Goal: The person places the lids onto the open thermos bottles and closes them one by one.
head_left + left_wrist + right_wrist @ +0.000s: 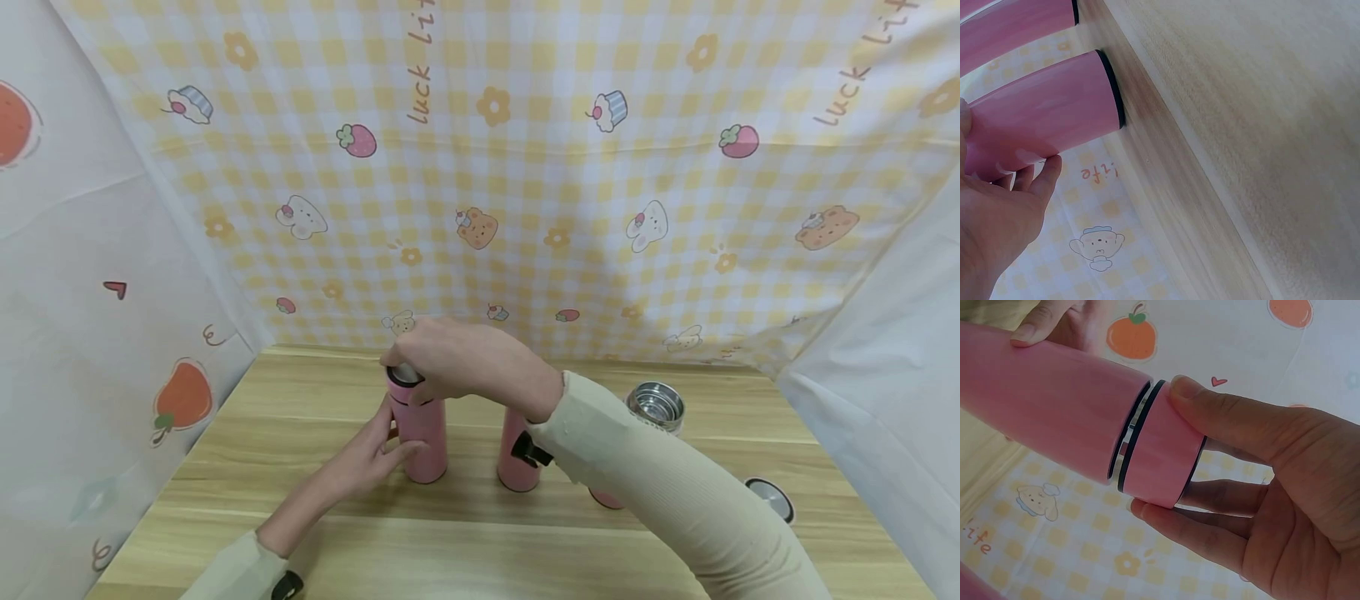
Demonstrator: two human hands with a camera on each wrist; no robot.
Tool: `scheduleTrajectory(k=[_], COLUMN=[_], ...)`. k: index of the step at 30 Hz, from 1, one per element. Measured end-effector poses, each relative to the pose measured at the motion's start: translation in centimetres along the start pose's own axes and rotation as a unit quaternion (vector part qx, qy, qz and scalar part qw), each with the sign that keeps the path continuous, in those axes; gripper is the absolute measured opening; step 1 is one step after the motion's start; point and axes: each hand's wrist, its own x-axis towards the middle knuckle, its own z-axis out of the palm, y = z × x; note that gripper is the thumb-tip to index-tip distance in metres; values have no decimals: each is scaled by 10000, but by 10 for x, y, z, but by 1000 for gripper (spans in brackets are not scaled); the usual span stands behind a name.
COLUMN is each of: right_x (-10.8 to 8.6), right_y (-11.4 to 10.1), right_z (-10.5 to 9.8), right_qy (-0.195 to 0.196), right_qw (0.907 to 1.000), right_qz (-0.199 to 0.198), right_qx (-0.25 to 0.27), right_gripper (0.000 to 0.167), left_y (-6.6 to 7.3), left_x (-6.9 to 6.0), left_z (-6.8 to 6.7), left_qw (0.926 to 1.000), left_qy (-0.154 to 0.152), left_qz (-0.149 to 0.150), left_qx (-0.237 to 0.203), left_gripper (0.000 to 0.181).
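Note:
A pink thermos bottle (pixel 424 446) stands upright on the wooden table. My left hand (pixel 367 457) grips its body from the left, thumb in front; the left wrist view also shows this hand around the pink bottle (pixel 1054 103). My right hand (pixel 465 358) comes over the top and pinches the pink lid (pixel 1163 444) between thumb and fingers. A narrow gap with shiny metal in it shows between lid and body in the right wrist view. Right of this bottle stands a second pink bottle (pixel 517 467), its top hidden by the right hand and wrist.
The base of another pink item (pixel 606 499) shows below the right sleeve (pixel 645 467). Behind the sleeve is an open, round steel-mouthed container (pixel 656 404). A dark-rimmed round lid (pixel 770 500) lies at the right. A yellow checked cloth (pixel 525 167) hangs behind the table.

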Motion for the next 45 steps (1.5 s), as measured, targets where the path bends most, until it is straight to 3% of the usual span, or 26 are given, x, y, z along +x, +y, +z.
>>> scheduleTrajectory(k=[6,27,34,40,45], right_x=[1,-2,-1,0,-3], right_y=[-1,-4,-5,-6,-7], right_z=[0,5,8,11,10], right_qy=[67,574,843,1134,1083], right_qw=[10000,9976,9960,9929,9930], right_qz=[-32,349,306,284,321], right_qx=[18,150,0,-240,-331], right_gripper=[17,24,13,37,37], left_y=[-1,-2,-3,-1,0], left_x=[0,-1,-1,0,1], left_z=[1,0,0,0,1], left_qw=[10000,10000,10000,10000,10000], left_qy=[-11,41,62,34,27], left_qz=[1,-15,39,-21,-46], left_qx=[55,57,44,9,23], left_gripper=[84,77,81,83,82])
